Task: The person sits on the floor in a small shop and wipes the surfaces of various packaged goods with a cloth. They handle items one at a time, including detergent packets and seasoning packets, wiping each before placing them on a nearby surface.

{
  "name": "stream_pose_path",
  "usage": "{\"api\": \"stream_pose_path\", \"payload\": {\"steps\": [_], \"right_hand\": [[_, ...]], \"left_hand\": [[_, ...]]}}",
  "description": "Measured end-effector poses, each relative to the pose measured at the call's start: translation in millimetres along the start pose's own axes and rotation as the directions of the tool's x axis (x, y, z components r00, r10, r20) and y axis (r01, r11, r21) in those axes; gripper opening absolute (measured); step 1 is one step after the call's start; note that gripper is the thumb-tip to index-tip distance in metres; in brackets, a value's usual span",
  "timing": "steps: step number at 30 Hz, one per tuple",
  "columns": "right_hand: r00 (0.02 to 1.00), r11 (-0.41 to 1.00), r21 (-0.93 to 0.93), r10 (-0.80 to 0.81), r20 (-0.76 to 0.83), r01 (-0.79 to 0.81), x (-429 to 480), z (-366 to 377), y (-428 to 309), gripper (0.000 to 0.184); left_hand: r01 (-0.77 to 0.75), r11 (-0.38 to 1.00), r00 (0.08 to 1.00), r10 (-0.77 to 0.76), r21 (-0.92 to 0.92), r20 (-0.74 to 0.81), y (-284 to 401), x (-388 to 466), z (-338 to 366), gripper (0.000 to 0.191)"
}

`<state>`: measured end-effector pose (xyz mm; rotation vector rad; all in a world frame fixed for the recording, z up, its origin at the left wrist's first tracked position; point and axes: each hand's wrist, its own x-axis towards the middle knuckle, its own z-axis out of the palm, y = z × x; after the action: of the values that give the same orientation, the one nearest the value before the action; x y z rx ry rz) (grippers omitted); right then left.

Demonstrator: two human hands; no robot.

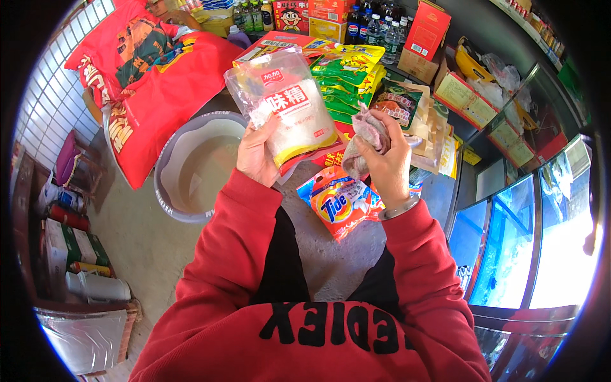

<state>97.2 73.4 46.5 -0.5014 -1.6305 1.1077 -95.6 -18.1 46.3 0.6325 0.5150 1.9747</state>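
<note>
My left hand (259, 150) grips the lower left side of a clear plastic bag of monosodium glutamate (298, 114), held up before me with its printed front facing me. A crumpled cloth (365, 141), greyish pink and damp-looking, is bunched in my right hand (392, 155), just right of the bag and apart from it. Below the cloth lies an orange Tide detergent bag (338, 203). Behind my hands is a stack of green and yellow seasoning packets (346, 79). Brown stand-up pouches (420, 119) stand in a row to its right.
A wide basin (164, 191) of cloudy water sits on the floor at left, beside a large red sack (186, 79). Drink bottles (389, 40) and cartons (425, 28) line the back. Glass doors (501, 243) stand at right, a grey bucket (98, 285) at lower left.
</note>
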Motion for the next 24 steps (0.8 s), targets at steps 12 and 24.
{"api": "stream_pose_path", "payload": {"steps": [12,24], "right_hand": [[0.877,0.691,-0.543,-0.336,0.342,0.477,-26,26,-5,0.048],[0.798,0.839,-0.206,-0.361,0.482,0.504,-39,36,-33,0.051]], "left_hand": [[-0.072,0.997,0.994,0.074,0.017,-0.08,-7,-4,3,0.04],[-0.085,0.996,0.995,0.083,0.033,0.058,-10,1,-4,0.039]]}}
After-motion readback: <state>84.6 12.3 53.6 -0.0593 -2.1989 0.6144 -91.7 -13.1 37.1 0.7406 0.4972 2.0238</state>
